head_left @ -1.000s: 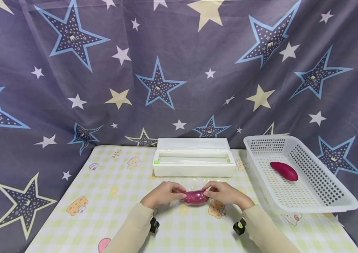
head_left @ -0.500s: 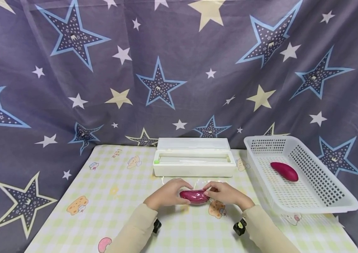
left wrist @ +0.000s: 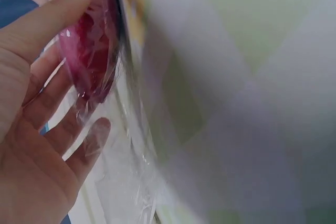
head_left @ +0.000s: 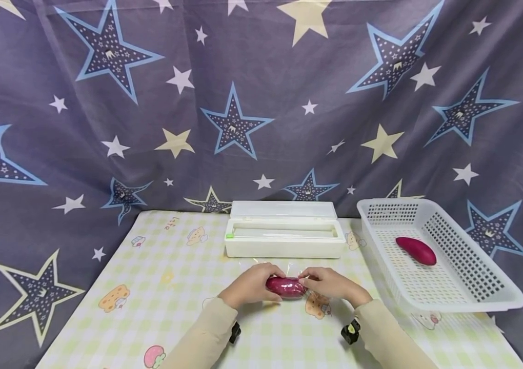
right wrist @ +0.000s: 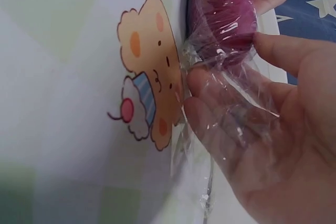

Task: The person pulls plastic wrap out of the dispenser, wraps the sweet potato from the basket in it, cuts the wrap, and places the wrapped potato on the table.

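In the head view, a shiny purple-red sweet potato [head_left: 285, 287] lies low over the tablecloth in clear cling film [right wrist: 241, 124]. My left hand [head_left: 253, 283] grips its left part, with the thumb laid over it and the fingers behind, as the left wrist view shows. Loose film trails below that end, over the little finger. At the right end, my right hand [head_left: 330, 283] holds the sweet potato between thumb and fingertips. Crumpled film covers several of these fingers in the right wrist view.
A white cling film box [head_left: 284, 249] with its lid up stands behind the hands. To the right, a white perforated basket [head_left: 466, 306] holds another purple-red sweet potato [head_left: 417, 250]. A starry curtain [head_left: 261, 102] hangs behind the checked tablecloth [head_left: 151, 287].
My left hand has let go of the left tip, opened wider and shifted right, round the sweet potato's left part. My right hand stays at the right end.
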The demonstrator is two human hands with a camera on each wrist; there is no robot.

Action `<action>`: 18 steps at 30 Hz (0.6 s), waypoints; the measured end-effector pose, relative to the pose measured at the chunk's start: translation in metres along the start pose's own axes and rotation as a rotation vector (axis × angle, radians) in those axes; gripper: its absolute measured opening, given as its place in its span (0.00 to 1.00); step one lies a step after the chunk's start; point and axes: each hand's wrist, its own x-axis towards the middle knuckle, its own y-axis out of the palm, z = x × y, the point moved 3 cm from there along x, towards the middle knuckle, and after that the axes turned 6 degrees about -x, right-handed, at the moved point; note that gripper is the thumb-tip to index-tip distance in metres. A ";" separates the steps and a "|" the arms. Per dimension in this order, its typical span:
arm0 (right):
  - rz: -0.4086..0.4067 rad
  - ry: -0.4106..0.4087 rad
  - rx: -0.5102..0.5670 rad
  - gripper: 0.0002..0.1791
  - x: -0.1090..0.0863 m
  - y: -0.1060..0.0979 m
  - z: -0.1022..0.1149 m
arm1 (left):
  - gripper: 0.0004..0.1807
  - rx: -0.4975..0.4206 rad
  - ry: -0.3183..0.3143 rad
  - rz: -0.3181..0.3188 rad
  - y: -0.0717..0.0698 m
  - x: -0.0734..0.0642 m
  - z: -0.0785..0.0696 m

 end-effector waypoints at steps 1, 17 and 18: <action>0.003 0.001 -0.003 0.17 0.000 0.000 0.000 | 0.27 0.003 -0.006 -0.002 0.001 0.001 0.000; -0.204 -0.108 -0.184 0.14 -0.004 -0.008 0.015 | 0.21 -0.134 -0.015 0.017 0.004 0.008 0.013; -0.220 -0.121 -0.205 0.14 -0.004 -0.007 0.018 | 0.21 -0.150 -0.018 0.022 0.004 0.008 0.015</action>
